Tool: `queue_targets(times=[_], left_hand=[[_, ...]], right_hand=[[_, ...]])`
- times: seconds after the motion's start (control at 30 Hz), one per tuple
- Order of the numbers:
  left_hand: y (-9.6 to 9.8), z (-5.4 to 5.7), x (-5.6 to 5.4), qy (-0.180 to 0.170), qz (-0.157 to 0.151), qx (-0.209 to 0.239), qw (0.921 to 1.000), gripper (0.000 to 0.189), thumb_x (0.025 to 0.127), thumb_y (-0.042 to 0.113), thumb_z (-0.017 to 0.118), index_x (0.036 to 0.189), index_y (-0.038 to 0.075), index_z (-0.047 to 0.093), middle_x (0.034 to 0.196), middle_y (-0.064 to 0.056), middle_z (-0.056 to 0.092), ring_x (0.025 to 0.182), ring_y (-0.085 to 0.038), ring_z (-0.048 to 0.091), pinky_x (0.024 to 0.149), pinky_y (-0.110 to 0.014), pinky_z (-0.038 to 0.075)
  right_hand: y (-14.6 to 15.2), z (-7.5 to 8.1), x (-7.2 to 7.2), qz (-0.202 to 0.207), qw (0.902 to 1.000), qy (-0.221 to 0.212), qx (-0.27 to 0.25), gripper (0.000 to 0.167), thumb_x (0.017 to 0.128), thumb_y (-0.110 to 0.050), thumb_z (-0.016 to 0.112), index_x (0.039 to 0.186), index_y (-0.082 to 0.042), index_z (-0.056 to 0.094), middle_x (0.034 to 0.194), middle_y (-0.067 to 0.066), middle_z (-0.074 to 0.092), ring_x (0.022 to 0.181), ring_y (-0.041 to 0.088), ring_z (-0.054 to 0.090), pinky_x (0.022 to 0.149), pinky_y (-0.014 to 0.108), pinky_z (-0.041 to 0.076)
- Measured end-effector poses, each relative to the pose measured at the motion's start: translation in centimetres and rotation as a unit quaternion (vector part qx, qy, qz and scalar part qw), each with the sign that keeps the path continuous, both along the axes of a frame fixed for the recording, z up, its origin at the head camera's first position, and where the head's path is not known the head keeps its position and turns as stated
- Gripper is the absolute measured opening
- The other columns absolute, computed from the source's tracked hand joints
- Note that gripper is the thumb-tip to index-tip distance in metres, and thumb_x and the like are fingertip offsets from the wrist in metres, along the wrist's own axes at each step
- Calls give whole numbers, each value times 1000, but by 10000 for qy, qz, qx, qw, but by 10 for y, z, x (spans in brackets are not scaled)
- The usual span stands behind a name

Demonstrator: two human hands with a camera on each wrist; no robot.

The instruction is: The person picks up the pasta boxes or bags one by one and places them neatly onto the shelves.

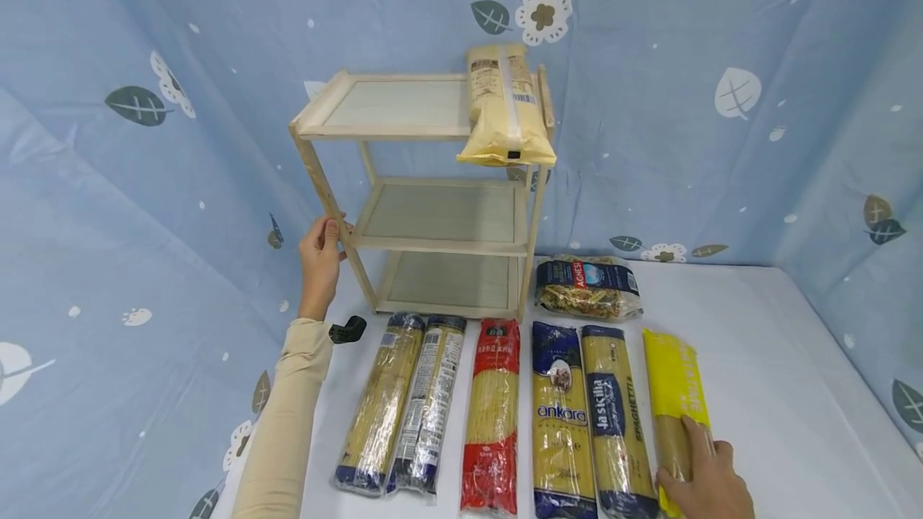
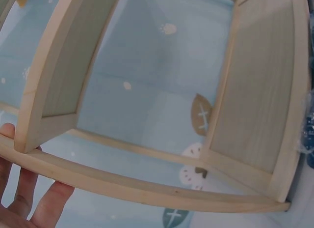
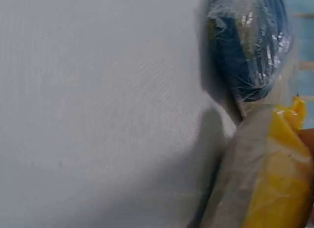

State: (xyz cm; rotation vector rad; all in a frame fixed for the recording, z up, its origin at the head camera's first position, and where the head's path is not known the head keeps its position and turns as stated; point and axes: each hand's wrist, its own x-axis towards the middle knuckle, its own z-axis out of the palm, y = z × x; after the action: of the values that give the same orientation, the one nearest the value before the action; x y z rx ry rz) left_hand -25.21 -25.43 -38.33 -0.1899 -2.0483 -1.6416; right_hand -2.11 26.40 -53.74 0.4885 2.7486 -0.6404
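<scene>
A three-tier wooden shelf (image 1: 440,247) stands at the back of the table. My left hand (image 1: 320,263) holds its front left post around the middle tier; in the left wrist view the fingers (image 2: 51,203) bend around the wooden post (image 2: 122,186). At the right end of a row of pasta packets lies a yellow-ended spaghetti packet (image 1: 672,375). My right hand (image 1: 710,483) grips its near part, thumb on one side and fingers on the other. The right wrist view shows this packet (image 3: 279,174) close up, with little of the hand visible.
A cream pasta bag (image 1: 505,110) lies on the top tier, overhanging its front. An Agnesi pasta bag (image 1: 587,287) sits right of the shelf. Several spaghetti packets, including a red one (image 1: 492,415) and a blue Ankara one (image 1: 562,423), lie before it. Patterned blue cloth (image 1: 685,102) hangs behind.
</scene>
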Motion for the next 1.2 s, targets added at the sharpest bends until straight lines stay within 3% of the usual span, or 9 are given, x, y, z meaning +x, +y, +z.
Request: queue_targets(times=[0.17, 0.37, 0.53, 0.6, 0.83, 1.2], left_hand=[[-1, -2, -1, 25, 53, -47, 10000, 34, 102, 25, 40, 121, 5, 61, 106, -25, 61, 101, -32, 59, 74, -44, 55], [4, -3, -2, -79, 18, -62, 9999, 36, 102, 27, 40, 122, 5, 60, 108, -24, 61, 102, -31, 58, 76, -50, 53], [4, -5, -4, -59, -26, -42, 10000, 36, 103, 27, 40, 123, 5, 59, 108, -23, 61, 104, -31, 58, 77, -52, 53], [2, -6, -4, -45, -13, -64, 10000, 36, 103, 27, 40, 123, 5, 60, 108, -22, 62, 104, -30, 58, 77, -50, 53], [-2, -4, -2, -29, 58, -96, 9999, 35, 102, 27, 40, 121, 6, 60, 106, -20, 62, 103, -27, 59, 76, -45, 55], [-1, -2, 0, 38, -74, -108, 9999, 35, 103, 25, 40, 122, 2, 59, 108, -26, 59, 101, -32, 59, 78, -50, 53]], right_hand=[[3, -2, 2, -165, 9985, 457, -250, 87, 77, -38, 70, 142, -2, 23, 104, 39, 40, 69, 33, 52, 52, 38, 47], [9, -1, 6, -706, 9918, 800, -700, 82, 82, -32, 69, 145, 0, 28, 103, 32, 48, 76, 30, 52, 55, 32, 44], [8, 12, 4, -1222, 9795, 1470, -634, 71, 78, -17, 70, 141, -1, 39, 104, 33, 51, 75, 32, 54, 53, 32, 45], [6, 22, 2, -1247, 9745, 1760, -612, 70, 78, -14, 70, 140, -1, 42, 105, 34, 51, 77, 35, 55, 53, 33, 46], [3, 68, -10, -674, 9547, 2800, -743, 63, 81, -9, 70, 139, -1, 45, 109, 34, 51, 76, 37, 55, 45, 29, 44], [-7, 115, -26, 105, 9378, 3382, -774, 65, 76, 1, 74, 135, 3, 47, 112, 35, 51, 76, 41, 54, 42, 31, 46]])
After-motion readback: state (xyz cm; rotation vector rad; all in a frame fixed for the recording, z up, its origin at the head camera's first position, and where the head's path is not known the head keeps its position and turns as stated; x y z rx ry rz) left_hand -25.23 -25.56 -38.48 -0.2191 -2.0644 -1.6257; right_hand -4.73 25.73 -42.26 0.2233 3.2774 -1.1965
